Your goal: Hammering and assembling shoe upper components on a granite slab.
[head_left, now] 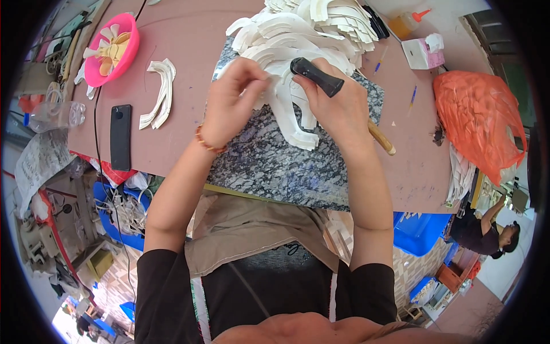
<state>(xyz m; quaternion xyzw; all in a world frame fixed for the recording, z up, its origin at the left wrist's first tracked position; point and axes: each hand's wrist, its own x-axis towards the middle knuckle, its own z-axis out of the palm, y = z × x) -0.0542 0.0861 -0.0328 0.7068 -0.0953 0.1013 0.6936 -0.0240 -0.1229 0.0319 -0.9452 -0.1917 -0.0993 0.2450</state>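
Observation:
A hammer with a black head [318,77] and a wooden handle [382,139] is held in my right hand [342,112]. Its handle runs under the palm and comes out toward the lower right. Closed at the fingertips, my left hand [236,102] is at the upper edge of a curved white strip [290,123]; whether it grips anything else is hidden. This strip lies on a speckled grey stone slab [275,178], just below a large overlapping heap of similar white strips [286,37]. My right thumb and fingertips are close to the strip too.
On the left of the table [183,109] are a pink bowl [133,54] of white and tan pieces, more curved strips [163,94] and a black phone [120,137]. To the right are pens [412,96], a tissue box [421,54] and an orange plastic bag [478,120]. Another person [487,232] is far right.

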